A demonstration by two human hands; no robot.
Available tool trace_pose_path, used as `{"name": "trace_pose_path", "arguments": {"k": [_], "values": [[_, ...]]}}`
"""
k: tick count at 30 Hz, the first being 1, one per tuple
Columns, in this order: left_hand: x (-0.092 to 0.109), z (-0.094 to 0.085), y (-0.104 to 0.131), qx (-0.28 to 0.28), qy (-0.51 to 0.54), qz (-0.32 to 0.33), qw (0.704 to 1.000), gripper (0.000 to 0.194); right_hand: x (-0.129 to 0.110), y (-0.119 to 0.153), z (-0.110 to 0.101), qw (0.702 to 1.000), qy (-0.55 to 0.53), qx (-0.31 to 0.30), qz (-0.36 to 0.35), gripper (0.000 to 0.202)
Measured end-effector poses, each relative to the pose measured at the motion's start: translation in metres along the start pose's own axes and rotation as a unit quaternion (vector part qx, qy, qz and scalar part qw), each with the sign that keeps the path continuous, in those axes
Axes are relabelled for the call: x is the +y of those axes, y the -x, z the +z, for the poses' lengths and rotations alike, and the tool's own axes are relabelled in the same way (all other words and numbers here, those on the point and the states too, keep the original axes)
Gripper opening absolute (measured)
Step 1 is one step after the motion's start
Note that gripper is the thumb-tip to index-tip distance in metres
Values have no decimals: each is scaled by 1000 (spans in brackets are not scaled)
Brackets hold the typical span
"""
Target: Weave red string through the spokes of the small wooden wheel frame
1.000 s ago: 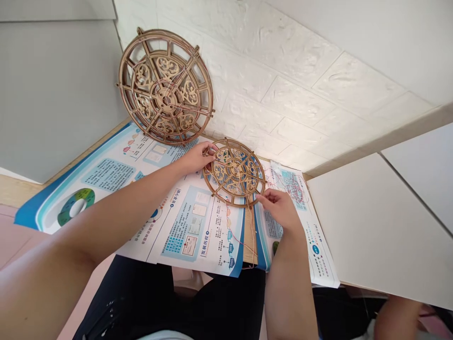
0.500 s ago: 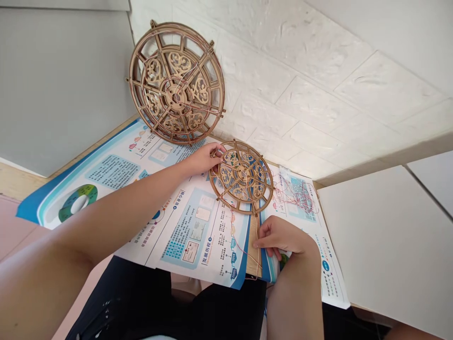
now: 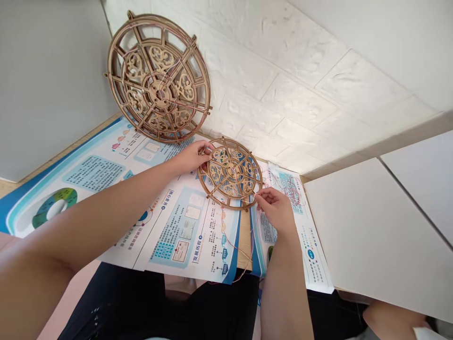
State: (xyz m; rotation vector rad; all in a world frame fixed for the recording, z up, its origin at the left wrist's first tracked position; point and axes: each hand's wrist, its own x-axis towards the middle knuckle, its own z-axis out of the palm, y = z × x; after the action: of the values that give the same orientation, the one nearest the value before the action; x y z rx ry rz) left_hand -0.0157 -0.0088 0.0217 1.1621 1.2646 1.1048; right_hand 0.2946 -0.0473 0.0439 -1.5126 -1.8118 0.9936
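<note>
My left hand (image 3: 199, 157) grips the upper left rim of a small round wooden wheel (image 3: 231, 173) with scroll cut-outs, which is held tilted above the posters. Thin pink and white wire (image 3: 230, 244) runs over the wheel and hangs down past the table's front edge. At the wheel's lower right rim, my right hand (image 3: 274, 205) pinches a strand of this wire between thumb and fingers. Behind and to the left, a larger wooden wheel (image 3: 159, 92) of the same pattern, strung with wire, leans against the wall.
Printed posters (image 3: 177, 222) cover the wooden table, with a bare wood strip (image 3: 245, 236) between them. A tangle of red wire (image 3: 292, 192) lies at the back right. A white brick-patterned wall (image 3: 269, 94) stands behind. White panels (image 3: 371, 226) bound the right side; another person's bare limb (image 3: 392, 321) shows lower right.
My right hand has risen from below the small wheel to its lower right rim, drawing the wire up. My left hand keeps its hold. The view has shifted slightly right.
</note>
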Motion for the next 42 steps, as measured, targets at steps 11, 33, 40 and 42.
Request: {"name": "trace_pose_path", "arguments": {"k": [11,33,40,42], "values": [[3,-1,3,-3,4,4,1000,20,17,-14,2,972,-91,217,-4,38],[5,-9,10,3,-7,21,1000,24,29,-29,17,975,-102,187,66,52],[-3,-8,5,-12,28,34,999,24,19,-36,13,976,-146,108,123,57],[-2,-8,5,-11,25,28,999,23,14,-38,5,976,-157,77,129,56]]}}
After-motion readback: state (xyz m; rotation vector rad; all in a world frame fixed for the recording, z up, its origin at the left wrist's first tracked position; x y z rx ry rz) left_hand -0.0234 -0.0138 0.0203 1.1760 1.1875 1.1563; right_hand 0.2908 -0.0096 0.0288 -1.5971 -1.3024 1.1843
